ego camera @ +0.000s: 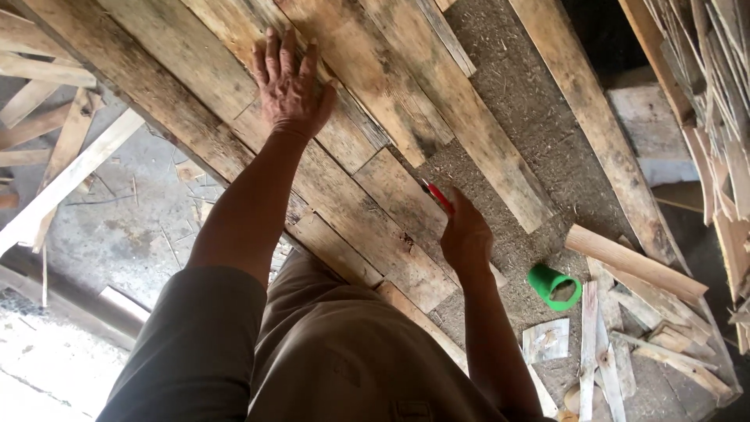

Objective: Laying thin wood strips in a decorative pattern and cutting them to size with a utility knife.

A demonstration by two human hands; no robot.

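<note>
Right hand closed in a fist around a red pencil; only the red upper end shows above the knuckles, slanting up and to the left, its tip over a short weathered board. Whether the tip touches the wood cannot be told. Left hand open, palm down, fingers spread and pressed flat on a long plank; it holds nothing, only bears on the wood. The two hands are well apart, the left further up the run of planks, the right lower and toward the right edge of the boards. The planks lie side by side on a diagonal, grey-brown, stained dark in patches, resting on a workbench surface covered in sawdust. Just right of the right hand, on the sawdust, a green plastic cup lies on its side, mouth toward the lower right. Beyond the cup, a heap of short wood offcuts and one pale batten lying across them. At far left, below the bench edge, loose slats lie scattered on a concrete floor. The person's khaki trousers fill the bottom of the view.
</note>
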